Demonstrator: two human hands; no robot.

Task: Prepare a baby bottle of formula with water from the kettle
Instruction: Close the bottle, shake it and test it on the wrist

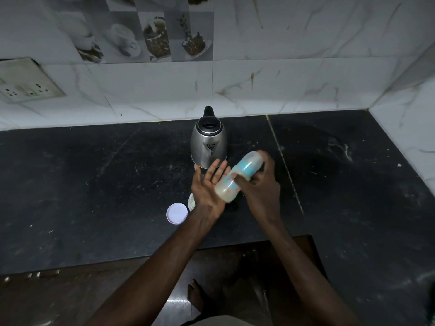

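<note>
Head view | frame centre: right hand grips tilted bottle, blurred, its base over the flat, open left hand | kettle just behind | lid lower left on counter

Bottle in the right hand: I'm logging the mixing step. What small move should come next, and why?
Probably tap the low end of the bottle against the open left hand to mix it. The right hand grips it tilted, milky liquid sits pooled at the low end over the upturned palm, and the kettle stands apart behind.
</note>
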